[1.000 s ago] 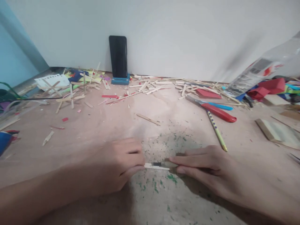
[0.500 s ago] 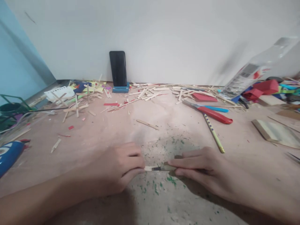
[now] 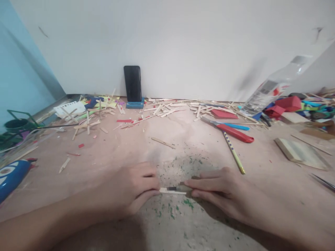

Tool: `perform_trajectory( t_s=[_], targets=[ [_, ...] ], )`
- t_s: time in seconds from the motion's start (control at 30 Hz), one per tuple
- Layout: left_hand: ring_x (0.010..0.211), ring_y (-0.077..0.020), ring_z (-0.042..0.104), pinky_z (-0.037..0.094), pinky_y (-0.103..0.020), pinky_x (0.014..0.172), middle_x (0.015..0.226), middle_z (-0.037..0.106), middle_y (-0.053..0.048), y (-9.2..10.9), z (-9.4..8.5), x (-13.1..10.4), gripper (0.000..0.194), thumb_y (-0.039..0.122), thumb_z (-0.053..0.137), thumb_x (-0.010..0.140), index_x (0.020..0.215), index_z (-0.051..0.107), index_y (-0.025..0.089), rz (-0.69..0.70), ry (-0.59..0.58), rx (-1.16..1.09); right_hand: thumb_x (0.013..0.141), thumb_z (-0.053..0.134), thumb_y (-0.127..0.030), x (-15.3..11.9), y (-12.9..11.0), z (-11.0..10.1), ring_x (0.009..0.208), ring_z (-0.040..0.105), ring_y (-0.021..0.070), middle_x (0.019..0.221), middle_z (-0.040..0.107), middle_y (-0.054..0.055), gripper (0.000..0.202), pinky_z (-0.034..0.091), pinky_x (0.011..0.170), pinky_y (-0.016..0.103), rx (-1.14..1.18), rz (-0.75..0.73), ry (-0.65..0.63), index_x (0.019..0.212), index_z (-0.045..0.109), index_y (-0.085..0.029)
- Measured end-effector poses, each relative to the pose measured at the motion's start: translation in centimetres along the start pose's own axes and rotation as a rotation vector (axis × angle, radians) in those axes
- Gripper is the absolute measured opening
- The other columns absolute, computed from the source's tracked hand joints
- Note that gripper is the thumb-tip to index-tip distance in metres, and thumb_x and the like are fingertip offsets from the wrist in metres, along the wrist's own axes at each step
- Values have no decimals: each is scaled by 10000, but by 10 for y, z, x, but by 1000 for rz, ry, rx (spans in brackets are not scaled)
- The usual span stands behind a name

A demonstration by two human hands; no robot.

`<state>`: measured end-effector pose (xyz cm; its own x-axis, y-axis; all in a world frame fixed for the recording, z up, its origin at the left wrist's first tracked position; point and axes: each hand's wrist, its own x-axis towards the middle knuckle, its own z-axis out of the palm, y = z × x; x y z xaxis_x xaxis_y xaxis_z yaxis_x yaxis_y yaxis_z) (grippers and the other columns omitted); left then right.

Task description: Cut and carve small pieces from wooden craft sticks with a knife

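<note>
My left hand presses down on one end of a pale wooden craft stick that lies flat on the pinkish work surface. Opposite it, my right hand grips a small cutter; its dark blade rests across the stick between the two hands. Green flecks and scratch marks cover the surface around the stick.
Many loose craft sticks lie along the wall. A black phone stands on a blue holder. Red-handled pliers, a yellow pencil, a clear bottle, a wood block and a blue object lie around.
Both hands stay on the stick and cutter, with almost no shift. The camera has tilted up a little, so everything sits lower in view.
</note>
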<state>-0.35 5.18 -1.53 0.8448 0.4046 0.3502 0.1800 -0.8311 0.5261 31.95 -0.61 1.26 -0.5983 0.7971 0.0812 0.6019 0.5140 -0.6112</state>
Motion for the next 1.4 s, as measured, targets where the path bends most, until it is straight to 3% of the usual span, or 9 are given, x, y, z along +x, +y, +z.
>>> perform_trajectory(
  t_s=[0.3, 0.63, 0.83, 1.4],
  targets=[
    [875, -164, 610, 447, -282, 770, 951, 696, -38, 1, 0, 1, 279, 164, 562, 1175, 1020, 792, 135, 21, 25, 12, 1194, 597, -306, -1, -15, -6, 763, 776, 159, 972, 849, 43, 309, 524, 632, 284, -108, 4, -20, 1320, 879, -310],
    [871, -161, 617, 458, -272, 764, 946, 706, -35, 3, -2, 3, 260, 145, 567, 1167, 1034, 791, 142, 17, 28, 24, 1205, 600, -414, 0, -4, 7, 777, 782, 154, 996, 880, 43, 325, 550, 686, 260, -6, -8, 12, 1308, 875, -275],
    [868, -163, 606, 460, -278, 767, 947, 703, -36, 3, -1, 1, 248, 151, 574, 1170, 1041, 786, 142, 31, 30, 17, 1198, 621, -398, -1, 0, 7, 720, 726, 131, 911, 828, 29, 318, 474, 626, 255, -1, -28, 29, 1355, 871, -280],
    [895, -166, 639, 481, -275, 783, 965, 714, -39, 2, -2, 1, 216, 135, 592, 1159, 1085, 795, 151, 6, 11, -18, 1201, 612, -424, -1, 3, 3, 786, 735, 141, 996, 849, 46, 339, 497, 681, 262, 32, 34, -48, 1368, 869, -280]
  ],
)
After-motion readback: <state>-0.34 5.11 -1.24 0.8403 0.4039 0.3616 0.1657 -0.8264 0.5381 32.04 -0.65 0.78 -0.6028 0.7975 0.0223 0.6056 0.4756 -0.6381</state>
